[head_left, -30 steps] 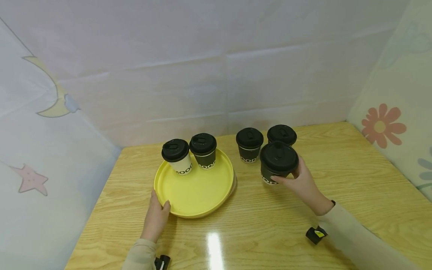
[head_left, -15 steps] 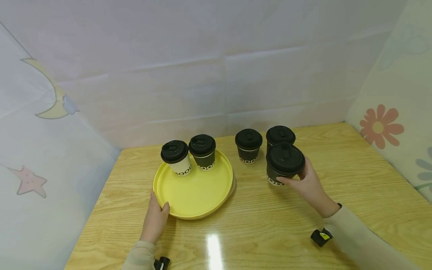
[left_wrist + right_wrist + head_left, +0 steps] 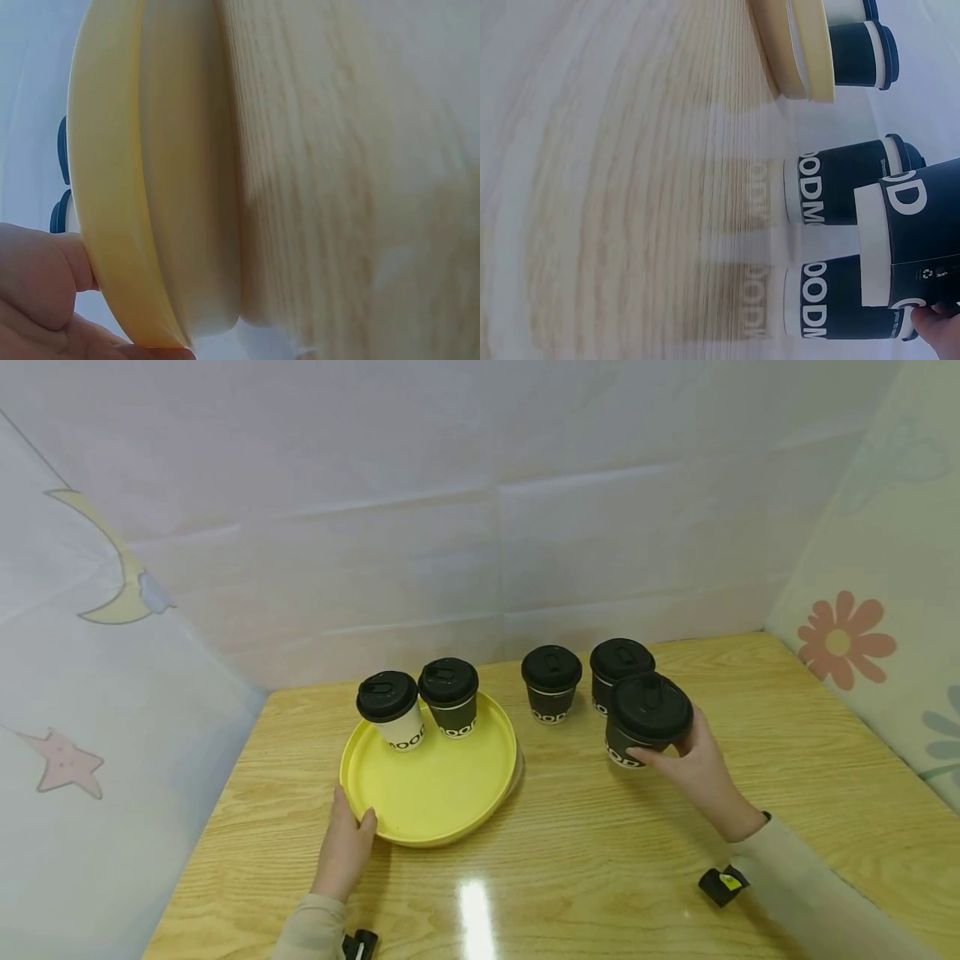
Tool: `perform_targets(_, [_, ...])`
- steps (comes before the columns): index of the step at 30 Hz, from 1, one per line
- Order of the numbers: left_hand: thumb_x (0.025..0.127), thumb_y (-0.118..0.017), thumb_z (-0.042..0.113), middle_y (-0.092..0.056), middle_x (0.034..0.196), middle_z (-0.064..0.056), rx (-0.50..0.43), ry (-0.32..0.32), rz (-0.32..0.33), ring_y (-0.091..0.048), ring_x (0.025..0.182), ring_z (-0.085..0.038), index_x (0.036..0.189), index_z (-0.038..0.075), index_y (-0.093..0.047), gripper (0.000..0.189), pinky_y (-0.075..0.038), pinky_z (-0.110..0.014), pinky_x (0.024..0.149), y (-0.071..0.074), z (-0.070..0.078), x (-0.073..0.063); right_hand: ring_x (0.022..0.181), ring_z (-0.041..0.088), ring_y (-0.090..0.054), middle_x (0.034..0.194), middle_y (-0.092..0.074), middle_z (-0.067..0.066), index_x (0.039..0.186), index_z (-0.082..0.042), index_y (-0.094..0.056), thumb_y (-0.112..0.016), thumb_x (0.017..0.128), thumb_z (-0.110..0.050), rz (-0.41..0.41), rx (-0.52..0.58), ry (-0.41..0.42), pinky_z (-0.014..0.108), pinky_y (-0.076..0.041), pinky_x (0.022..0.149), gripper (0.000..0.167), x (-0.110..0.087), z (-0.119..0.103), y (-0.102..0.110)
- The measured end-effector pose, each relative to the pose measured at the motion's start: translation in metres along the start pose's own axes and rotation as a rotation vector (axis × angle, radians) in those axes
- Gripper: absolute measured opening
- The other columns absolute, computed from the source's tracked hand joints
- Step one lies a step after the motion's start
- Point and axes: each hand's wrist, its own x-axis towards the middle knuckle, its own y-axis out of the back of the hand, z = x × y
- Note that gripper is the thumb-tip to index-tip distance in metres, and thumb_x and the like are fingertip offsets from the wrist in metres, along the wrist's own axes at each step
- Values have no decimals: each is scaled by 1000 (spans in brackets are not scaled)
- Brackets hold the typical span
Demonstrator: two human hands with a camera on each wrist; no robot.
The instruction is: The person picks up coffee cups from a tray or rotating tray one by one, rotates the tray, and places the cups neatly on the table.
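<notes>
My right hand [image 3: 701, 768] grips a black paper coffee cup [image 3: 628, 750] with a black lid, its thumb on the front side. The cup is upright, and the right wrist view shows its base raised off the table. My left hand [image 3: 347, 847] holds the near left rim of a round yellow tray [image 3: 427, 793], thumb at the rim and fingers along the outer side. At the tray's back stand a white lidded cup [image 3: 405, 729] and a black lidded cup [image 3: 457, 718]. Two more black cups stand behind the held one, the left cup [image 3: 551, 700] and the right cup [image 3: 622, 660].
The wooden table [image 3: 570, 877] meets a pale cloth backdrop [image 3: 375, 568] just behind the cups. Patterned side panels stand left and right. The yellow tray sits on a raised base [image 3: 187, 187], seen in the left wrist view.
My right hand has carried the black cup to the right and slightly up, away from the tray. The left hand keeps its hold on the tray's rim.
</notes>
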Motion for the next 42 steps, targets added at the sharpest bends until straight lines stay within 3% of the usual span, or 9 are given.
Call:
perform_targets(12, [104, -37, 14, 10, 153, -35, -11, -7, -7, 2, 142, -48, 146, -13, 16, 73, -7, -59, 115, 1, 1, 1, 113, 3, -52, 128, -50, -7, 144, -9, -38, -71, 76, 19, 40, -9, 46, 11, -42, 91, 81, 4, 11, 10])
perform_targets(21, [104, -37, 15, 11, 154, -34, -13, -11, -8, 3, 142, -47, 146, -12, 16, 73, -7, -58, 115, 2, 1, 1, 112, 1, -51, 128, -49, -10, 145, -11, -37, -73, 76, 17, 84, -87, 21, 9, -43, 88, 83, 5, 17, 22])
perform_targets(32, [103, -37, 13, 10, 153, -35, -16, -15, -3, 2, 142, -47, 146, -13, 16, 73, -7, -58, 115, 2, 1, 2, 110, 2, -53, 125, -52, -9, 143, -11, -38, -72, 76, 19, 130, -61, 12, 9, -44, 87, 81, 6, 21, 30])
perform_targets(42, [104, -37, 14, 11, 154, -34, -20, -4, -12, 2, 142, -48, 146, -12, 17, 74, -7, -58, 115, 1, 0, 1, 111, 0, -50, 125, -49, -11, 144, -12, -34, -73, 79, 13, 170, -109, -37, 8, -42, 87, 80, 7, 24, 35])
